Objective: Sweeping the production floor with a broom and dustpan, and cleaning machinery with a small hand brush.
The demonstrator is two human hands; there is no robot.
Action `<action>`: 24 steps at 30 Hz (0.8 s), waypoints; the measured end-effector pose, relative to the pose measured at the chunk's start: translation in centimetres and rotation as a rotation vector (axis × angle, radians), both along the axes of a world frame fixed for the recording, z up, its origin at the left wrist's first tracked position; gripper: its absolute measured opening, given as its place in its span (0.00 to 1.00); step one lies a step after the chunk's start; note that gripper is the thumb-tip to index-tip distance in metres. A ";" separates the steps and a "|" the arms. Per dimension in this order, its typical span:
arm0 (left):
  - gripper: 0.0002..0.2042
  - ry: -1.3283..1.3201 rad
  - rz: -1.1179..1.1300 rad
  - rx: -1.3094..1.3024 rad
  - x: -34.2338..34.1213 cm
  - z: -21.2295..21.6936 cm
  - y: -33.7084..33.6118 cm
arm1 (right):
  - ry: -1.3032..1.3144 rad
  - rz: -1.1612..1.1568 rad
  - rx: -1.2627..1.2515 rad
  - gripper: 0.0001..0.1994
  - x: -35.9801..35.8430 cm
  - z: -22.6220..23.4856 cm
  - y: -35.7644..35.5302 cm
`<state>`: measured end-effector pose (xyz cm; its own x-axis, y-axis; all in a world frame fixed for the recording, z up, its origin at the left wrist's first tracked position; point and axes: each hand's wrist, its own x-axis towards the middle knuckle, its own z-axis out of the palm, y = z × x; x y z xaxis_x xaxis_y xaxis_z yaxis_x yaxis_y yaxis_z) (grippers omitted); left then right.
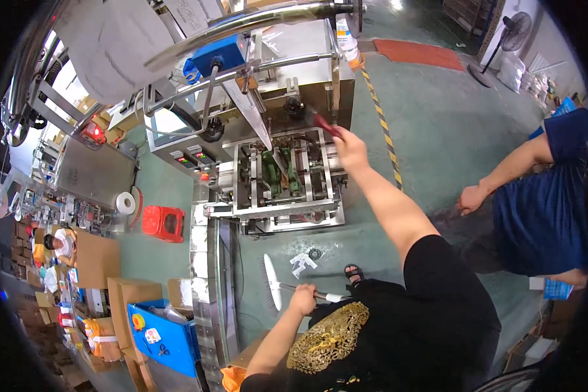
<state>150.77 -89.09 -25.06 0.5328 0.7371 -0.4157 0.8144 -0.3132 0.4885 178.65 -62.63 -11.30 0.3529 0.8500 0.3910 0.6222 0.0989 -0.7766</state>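
Note:
My right hand (351, 150) is closed around the red handle of a small brush (325, 124). It is stretched out beside the front panel of a metal packaging machine (287, 212); the tip of the brush is blurred. Low at my side, my left hand (302, 299) grips the pole of a broom (272, 281) with a white head and dark bristles. The broom head is by the floor, left of some white scraps (302, 263) and a dark ring (315, 254). The machine's inner works show green parts and powdery residue.
A person in dark blue (539, 196) stands close on my right. A red stool (163, 223), a conveyor (201, 261) and a blue crate (166, 340) are to the left. A standing fan (513, 32) is far right, beyond yellow-black floor tape (384, 124).

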 end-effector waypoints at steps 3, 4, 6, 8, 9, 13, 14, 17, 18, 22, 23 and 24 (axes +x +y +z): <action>0.06 0.018 -0.006 0.008 -0.1 0.3 0.2 | -0.027 -0.122 -0.029 0.12 4.1 -2.5 -2.9; 0.06 -0.039 -0.019 0.010 -0.1 0.3 0.1 | -0.015 -0.193 -0.078 0.12 5.5 -3.0 -4.4; 0.06 0.035 -0.009 0.029 0.1 0.4 0.1 | -0.121 -0.225 -0.147 0.12 7.6 -3.2 -7.1; 0.06 -0.040 -0.016 0.064 0.4 0.4 0.3 | -0.275 -0.140 0.005 0.13 8.7 -2.2 -9.5; 0.06 0.029 -0.019 0.039 0.6 0.4 0.3 | -0.387 -0.049 -0.019 0.13 8.8 -1.4 -10.2; 0.05 -0.078 -0.070 0.043 1.9 0.4 1.1 | -0.279 0.096 0.063 0.14 5.3 2.1 -7.7; 0.05 -0.095 -0.043 0.056 2.2 0.4 1.3 | -0.211 0.127 0.087 0.14 4.0 2.5 -6.4; 0.05 -0.107 -0.039 0.035 3.0 0.2 1.4 | -0.040 0.101 0.184 0.14 1.9 1.6 -2.9; 0.05 -0.046 -0.048 0.005 3.1 0.2 1.4 | -0.007 0.060 0.045 0.14 2.3 0.8 -2.8; 0.06 -0.077 -0.055 -0.039 2.6 0.2 0.8 | 0.004 -0.129 -0.252 0.15 6.7 -2.9 -6.9; 0.06 -0.056 -0.053 -0.023 2.5 0.2 0.8 | -0.015 -0.202 -0.446 0.15 8.4 -3.3 -8.2; 0.07 0.039 -0.059 -0.040 2.3 0.2 0.4 | -0.073 -0.235 -0.382 0.15 9.9 -3.7 -9.5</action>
<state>153.08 -88.69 -24.87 0.5576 0.6875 -0.4653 0.8139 -0.3423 0.4695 188.54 -72.13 -15.02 0.5367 0.8383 0.0961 0.6477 -0.3363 -0.6836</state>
